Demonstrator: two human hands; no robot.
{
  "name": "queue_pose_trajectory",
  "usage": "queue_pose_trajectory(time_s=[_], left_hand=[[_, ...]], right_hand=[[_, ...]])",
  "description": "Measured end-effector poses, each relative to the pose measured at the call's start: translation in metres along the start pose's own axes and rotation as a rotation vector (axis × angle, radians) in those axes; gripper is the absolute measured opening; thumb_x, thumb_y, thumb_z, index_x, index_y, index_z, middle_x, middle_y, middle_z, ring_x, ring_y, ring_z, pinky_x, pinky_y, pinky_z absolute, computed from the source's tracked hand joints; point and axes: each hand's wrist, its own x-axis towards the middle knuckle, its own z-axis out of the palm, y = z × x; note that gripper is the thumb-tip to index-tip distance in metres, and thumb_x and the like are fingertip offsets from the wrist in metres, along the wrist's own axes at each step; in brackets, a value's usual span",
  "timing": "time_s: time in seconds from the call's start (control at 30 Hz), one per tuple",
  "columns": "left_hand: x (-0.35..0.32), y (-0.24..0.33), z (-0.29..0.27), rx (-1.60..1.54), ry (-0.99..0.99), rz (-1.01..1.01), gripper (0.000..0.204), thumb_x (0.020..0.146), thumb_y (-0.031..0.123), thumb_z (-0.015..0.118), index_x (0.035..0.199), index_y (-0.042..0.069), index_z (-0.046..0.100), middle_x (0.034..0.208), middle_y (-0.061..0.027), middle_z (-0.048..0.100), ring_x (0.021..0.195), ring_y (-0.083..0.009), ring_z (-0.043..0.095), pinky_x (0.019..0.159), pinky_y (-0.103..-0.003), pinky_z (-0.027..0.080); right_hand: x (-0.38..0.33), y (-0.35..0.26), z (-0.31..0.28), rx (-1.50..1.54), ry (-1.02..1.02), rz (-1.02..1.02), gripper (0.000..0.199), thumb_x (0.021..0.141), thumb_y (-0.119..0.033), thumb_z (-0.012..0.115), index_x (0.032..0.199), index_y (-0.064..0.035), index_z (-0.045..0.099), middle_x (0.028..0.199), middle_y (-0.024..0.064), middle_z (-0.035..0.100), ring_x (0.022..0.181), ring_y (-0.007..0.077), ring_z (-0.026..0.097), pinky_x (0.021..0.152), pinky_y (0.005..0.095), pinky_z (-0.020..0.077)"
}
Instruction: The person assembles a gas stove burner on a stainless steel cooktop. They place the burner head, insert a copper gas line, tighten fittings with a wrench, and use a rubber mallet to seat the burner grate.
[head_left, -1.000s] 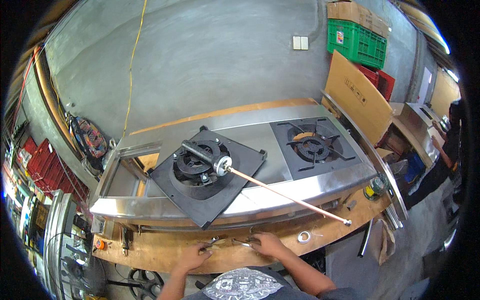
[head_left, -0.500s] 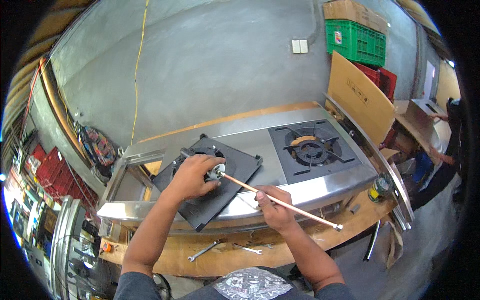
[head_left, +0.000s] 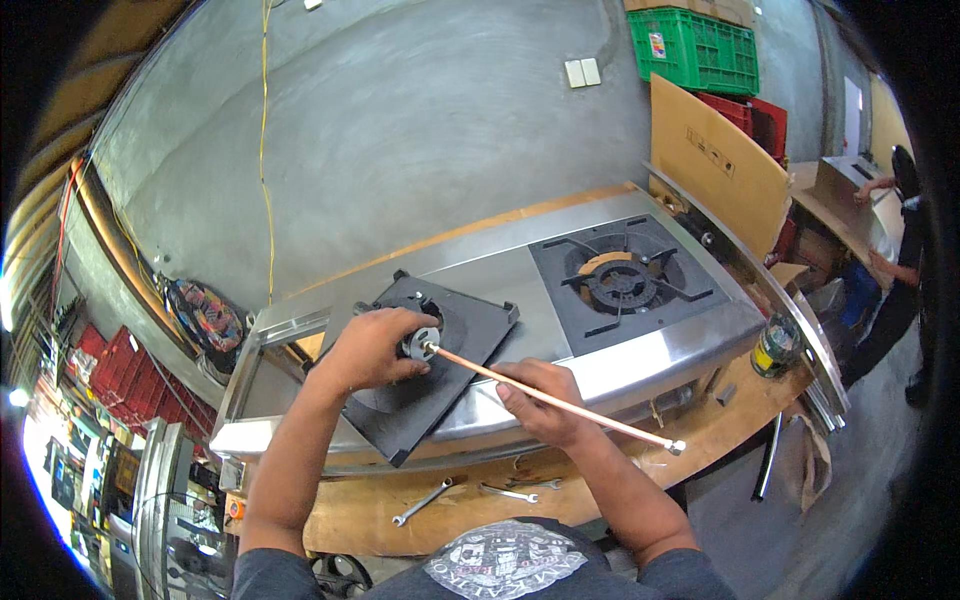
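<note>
A long stainless steel stove body (head_left: 560, 290) lies on a wooden workbench (head_left: 700, 440). A loose black square burner plate (head_left: 470, 330) rests tilted over its left half. My left hand (head_left: 375, 350) grips a black burner with a silver fitting (head_left: 420, 343) on that plate. A thin copper tube (head_left: 600, 415) runs from the fitting down to the right and ends in a small nut. My right hand (head_left: 545, 400) holds this tube near its middle. A second black burner (head_left: 622, 282) sits mounted in the stove's right half.
Two wrenches (head_left: 422, 502) (head_left: 505, 491) lie on the bench near my body. A small tin can (head_left: 775, 347) stands at the bench's right end. Cardboard (head_left: 715, 165), green and red crates (head_left: 700, 45) and another person (head_left: 895, 260) are at the right.
A second ago both hands were at the bench edge near the wrenches. They rose to the stove; now my left hand holds the burner and my right hand the copper tube.
</note>
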Motion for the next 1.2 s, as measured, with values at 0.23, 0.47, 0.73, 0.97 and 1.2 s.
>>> queue_pose_trajectory(time_s=[0.23,0.47,0.73,0.97,1.2], left_hand=[[-0.006,0.006,0.002,-0.111,0.122,0.048,0.052,0.074,0.026,0.081,0.123,0.013,0.065,0.12,-0.0127,0.066,0.11,-0.0347,0.062,0.095,-0.044,0.049],[-0.012,-0.006,0.03,-0.1,0.227,0.045,0.033,0.081,0.029,0.077,0.111,0.016,0.071,0.125,-0.0107,0.064,0.116,-0.0346,0.059,0.1,-0.045,0.044],[-0.012,-0.014,0.039,-0.23,0.288,0.063,0.029,0.085,0.032,0.075,0.109,0.016,0.073,0.124,-0.0097,0.065,0.117,-0.031,0.058,0.103,-0.043,0.039],[-0.018,-0.011,0.037,-0.335,0.333,-0.011,0.064,0.079,0.04,0.077,0.134,0.012,0.06,0.128,-0.0122,0.065,0.119,-0.0336,0.058,0.105,-0.043,0.039],[-0.008,-0.036,0.063,-0.235,0.429,0.141,0.071,0.077,0.051,0.076,0.134,0.011,0.059,0.12,-0.0138,0.065,0.115,-0.0348,0.058,0.108,-0.047,0.035]], right_hand=[[-0.001,0.006,0.01,-0.025,0.065,-0.037,0.033,0.092,-0.024,0.07,0.113,0.0003,0.068,0.081,0.0133,0.068,0.066,0.0223,0.065,0.058,0.0335,0.0492],[-0.003,0.008,0.013,-0.126,-0.021,0.055,0.036,0.091,-0.028,0.071,0.115,-0.0016,0.068,0.091,0.0166,0.071,0.076,0.0287,0.07,0.068,0.0363,0.0558],[-0.006,0.005,0.016,-0.099,0.013,0.101,0.033,0.09,-0.026,0.072,0.112,-0.0021,0.069,0.087,0.0148,0.07,0.073,0.028,0.069,0.065,0.0361,0.0551],[-0.007,0.008,0.023,-0.216,-0.025,0.132,0.029,0.088,-0.022,0.073,0.11,-0.004,0.071,0.081,0.0138,0.068,0.066,0.0259,0.067,0.062,0.0352,0.0533],[-0.015,0.028,0.021,-0.23,-0.013,0.124,0.024,0.088,-0.008,0.071,0.11,0.0027,0.068,0.078,0.0085,0.071,0.064,0.0113,0.064,0.061,0.0254,0.0521]])
